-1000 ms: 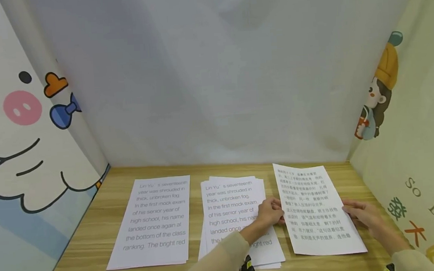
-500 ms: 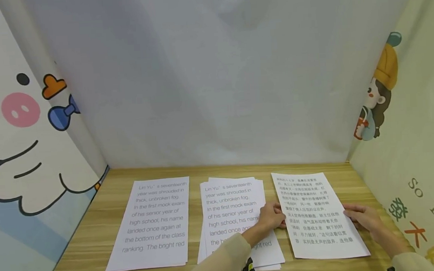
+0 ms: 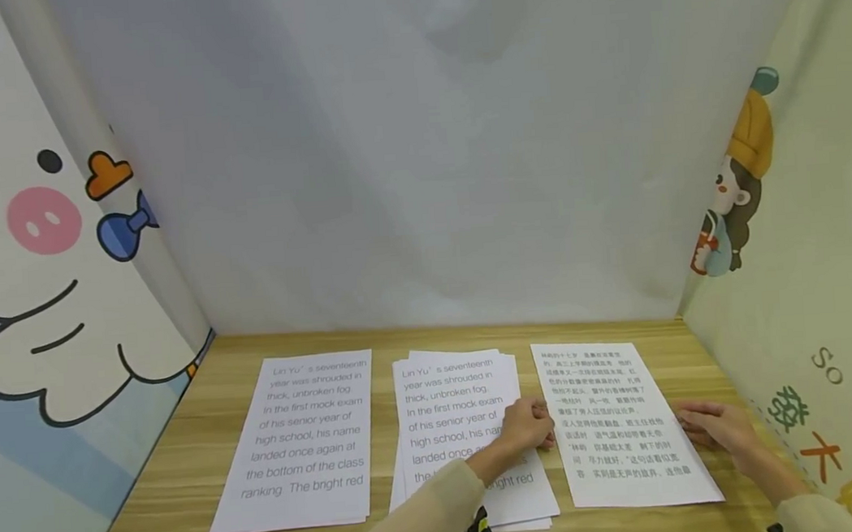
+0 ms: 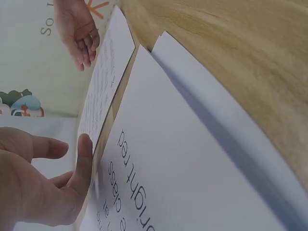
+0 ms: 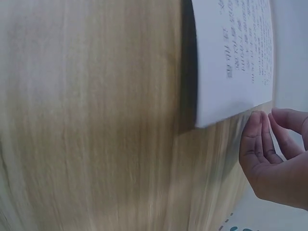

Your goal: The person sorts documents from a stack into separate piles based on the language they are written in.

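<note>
On the right of the table lies a white sheet of paper [image 3: 619,425] printed with Chinese text. My left hand [image 3: 527,427] is by its left edge, above the middle stack of paper [image 3: 450,419] with English text. In the left wrist view, the thumb and forefinger of this left hand [image 4: 53,178] are apart with no paper between them. At the sheet's right edge is my right hand [image 3: 721,427], fingers loosely bent. The right wrist view has the fingertips of the right hand [image 5: 274,149] close beside the sheet's edge, not gripping it.
A left stack of paper [image 3: 298,445], also with English text, lies on the wooden table [image 3: 168,477]. Sheets in the middle stack are fanned unevenly. A grey-white back wall [image 3: 419,152] and printed side panels [image 3: 819,234] enclose the table.
The Chinese sheet, earlier held at both edges with its far end raised, has come down flat onto the table. Both hands have let go and drawn slightly away from its edges.
</note>
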`<state>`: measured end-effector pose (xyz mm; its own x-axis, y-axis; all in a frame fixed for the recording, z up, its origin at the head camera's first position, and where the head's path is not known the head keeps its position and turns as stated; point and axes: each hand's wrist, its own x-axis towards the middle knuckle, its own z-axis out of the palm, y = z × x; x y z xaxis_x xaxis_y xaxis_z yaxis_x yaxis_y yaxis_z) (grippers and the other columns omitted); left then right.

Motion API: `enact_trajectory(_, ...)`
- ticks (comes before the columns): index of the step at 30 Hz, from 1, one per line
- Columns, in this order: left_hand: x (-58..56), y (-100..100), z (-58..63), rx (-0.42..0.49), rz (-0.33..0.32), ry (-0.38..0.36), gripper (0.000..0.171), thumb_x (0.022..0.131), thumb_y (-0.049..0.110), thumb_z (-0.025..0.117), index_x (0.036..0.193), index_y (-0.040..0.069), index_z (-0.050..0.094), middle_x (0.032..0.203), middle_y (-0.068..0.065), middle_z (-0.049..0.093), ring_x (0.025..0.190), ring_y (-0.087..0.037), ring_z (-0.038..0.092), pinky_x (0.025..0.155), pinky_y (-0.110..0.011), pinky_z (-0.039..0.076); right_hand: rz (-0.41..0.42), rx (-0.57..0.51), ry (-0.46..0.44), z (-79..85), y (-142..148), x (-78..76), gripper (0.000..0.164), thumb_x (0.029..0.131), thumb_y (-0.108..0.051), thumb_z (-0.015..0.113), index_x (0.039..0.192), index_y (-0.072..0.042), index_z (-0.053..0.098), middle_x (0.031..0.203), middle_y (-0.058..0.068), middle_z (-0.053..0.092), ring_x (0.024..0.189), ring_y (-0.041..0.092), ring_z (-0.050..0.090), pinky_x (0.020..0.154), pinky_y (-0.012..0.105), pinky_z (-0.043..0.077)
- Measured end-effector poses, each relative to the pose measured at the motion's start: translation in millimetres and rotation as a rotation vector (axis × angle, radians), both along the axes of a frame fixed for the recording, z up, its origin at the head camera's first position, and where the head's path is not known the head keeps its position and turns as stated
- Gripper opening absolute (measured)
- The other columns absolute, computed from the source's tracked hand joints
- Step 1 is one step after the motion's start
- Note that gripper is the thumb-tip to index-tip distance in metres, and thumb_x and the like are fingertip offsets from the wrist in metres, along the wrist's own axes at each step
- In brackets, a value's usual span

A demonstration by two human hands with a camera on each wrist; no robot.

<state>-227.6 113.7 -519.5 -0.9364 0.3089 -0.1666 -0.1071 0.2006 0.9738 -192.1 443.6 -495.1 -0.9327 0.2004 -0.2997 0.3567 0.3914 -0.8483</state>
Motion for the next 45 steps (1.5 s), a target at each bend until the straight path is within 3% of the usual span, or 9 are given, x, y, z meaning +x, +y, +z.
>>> enact_trajectory(8, -1.7, -16, 4.6, 0.017, -0.006, 0.0, 0.038, 0.091, -0.003, 0.061, 0.129, -0.005, 0.061, 0.097, -0.01, 0.068, 0.072, -0.022, 0.072, 0.062, -0.029, 0.063, 0.024, 0.034, 0.018, 5.0, -5, -0.2, 0.048, 0.104, -0.014, 0.055, 0.138, 0.019, 0.047, 0.092, -0.008, 0.073, 0.078, -0.001, 0.067, 0.073, 0.023, 0.062)
enact_trajectory(15, -1.7, -39, 10.8, 0.003, -0.002, 0.04, 0.037, 0.092, 0.0, 0.061, 0.128, -0.003, 0.062, 0.099, -0.012, 0.068, 0.068, -0.015, 0.071, 0.062, -0.028, 0.063, 0.029, 0.037, 0.003, 11.9, -26, -4.3, 0.052, 0.104, -0.02, 0.057, 0.141, 0.016, 0.048, 0.101, -0.004, 0.074, 0.084, -0.001, 0.065, 0.077, 0.021, 0.061)
enact_trajectory(25, -5.1, -93, 16.6, -0.006, 0.068, 0.039, 0.032, 0.094, 0.007, 0.065, 0.125, 0.0, 0.065, 0.101, -0.009, 0.067, 0.072, -0.013, 0.07, 0.065, -0.026, 0.062, 0.161, -0.049, 0.041, 14.1, -73, -13.6, 0.052, 0.105, -0.022, 0.056, 0.141, 0.016, 0.048, 0.116, 0.007, 0.073, 0.091, 0.002, 0.067, 0.084, 0.023, 0.061)
enact_trajectory(35, -1.1, -158, 13.3, -0.017, 0.155, 0.032, 0.032, 0.097, 0.007, 0.062, 0.127, -0.003, 0.062, 0.102, -0.014, 0.067, 0.074, -0.015, 0.07, 0.068, -0.029, 0.062, 0.264, -0.09, 0.023, 9.2, -118, -16.6, 0.043, 0.105, -0.018, 0.056, 0.136, 0.012, 0.056, 0.113, 0.01, 0.073, 0.095, 0.013, 0.07, 0.081, 0.027, 0.062)
enact_trajectory(45, 6.7, -212, 13.4, -0.073, 0.2, -0.001, 0.037, 0.095, 0.007, 0.062, 0.13, -0.005, 0.06, 0.106, -0.016, 0.069, 0.077, -0.014, 0.069, 0.072, -0.03, 0.063, 0.387, -0.17, 0.008, 4.0, -152, -15.1, 0.043, 0.105, -0.019, 0.056, 0.135, 0.012, 0.056, 0.114, 0.012, 0.072, 0.095, 0.014, 0.069, 0.083, 0.028, 0.062)
